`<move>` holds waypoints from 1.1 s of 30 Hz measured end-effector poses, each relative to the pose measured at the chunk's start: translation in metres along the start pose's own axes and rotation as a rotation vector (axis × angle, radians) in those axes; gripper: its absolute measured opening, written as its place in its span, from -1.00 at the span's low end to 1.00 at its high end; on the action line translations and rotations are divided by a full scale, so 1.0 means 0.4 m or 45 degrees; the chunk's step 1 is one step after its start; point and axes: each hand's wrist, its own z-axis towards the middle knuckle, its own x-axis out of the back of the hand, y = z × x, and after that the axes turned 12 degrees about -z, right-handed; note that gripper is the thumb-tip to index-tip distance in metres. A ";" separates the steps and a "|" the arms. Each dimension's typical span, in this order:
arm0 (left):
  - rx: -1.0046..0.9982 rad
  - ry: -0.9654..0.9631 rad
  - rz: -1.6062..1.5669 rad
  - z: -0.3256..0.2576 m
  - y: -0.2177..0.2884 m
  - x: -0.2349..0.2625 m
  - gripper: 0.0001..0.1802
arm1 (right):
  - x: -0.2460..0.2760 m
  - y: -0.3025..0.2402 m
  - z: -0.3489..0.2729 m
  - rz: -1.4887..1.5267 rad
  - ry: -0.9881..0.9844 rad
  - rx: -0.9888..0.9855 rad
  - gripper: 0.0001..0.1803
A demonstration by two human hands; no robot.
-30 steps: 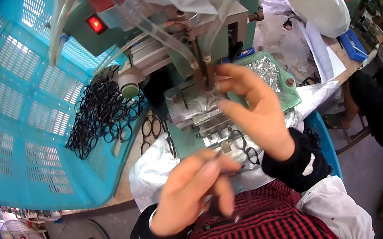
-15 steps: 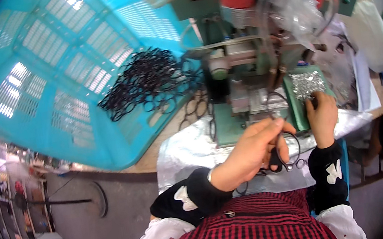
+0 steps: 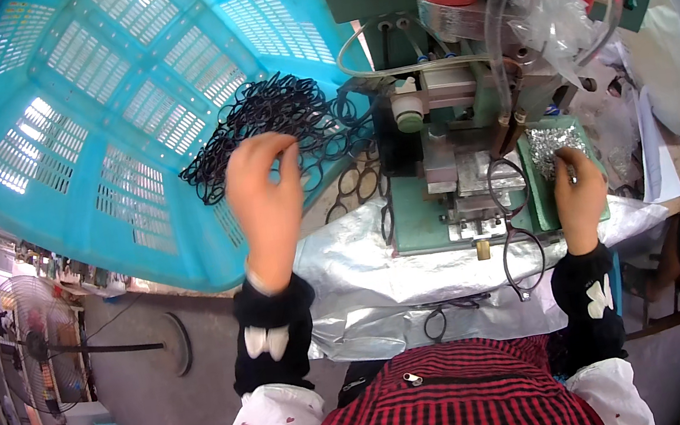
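Note:
My left hand [image 3: 266,201] is raised in front of a heap of black eyeglass frames [image 3: 275,103]; its fingers are loosely curled, with a gap to the thumb and nothing visible between them. My right hand [image 3: 579,194] reaches into a green tray [image 3: 544,213] of small silver metal parts [image 3: 554,143]. Its fingertips are pinched among those parts; what they grip is too small to make out. One dark eyeglass frame [image 3: 524,229] sits at the fixture of a green bench machine [image 3: 410,211], one rim by the metal block and the other over the front edge, with neither hand on it.
A large blue plastic basket [image 3: 134,243] lies tipped at the left, the heap at its mouth. Silver sheeting [image 3: 349,273] covers the table's front, with another dark frame [image 3: 435,321] on it. Clear tubing [image 3: 496,22] loops by the press head. A fan [image 3: 38,341] stands at left.
My left hand has let go of the eyeglass frame at the machine and moved left toward the heap. My right hand stays at the tray of metal parts.

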 end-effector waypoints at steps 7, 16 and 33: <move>0.275 -0.442 0.377 -0.132 -0.199 -0.166 -0.80 | 0.049 0.021 -0.053 0.261 -0.032 -0.250 -0.88; 0.276 -0.222 -0.073 -0.155 -0.031 -0.084 -0.79 | 0.141 0.044 -0.058 1.239 -0.297 -0.759 -0.84; 1.047 -0.004 -1.197 -0.189 0.122 -0.106 -0.80 | 0.085 -0.246 0.056 1.373 -0.206 -0.343 -0.52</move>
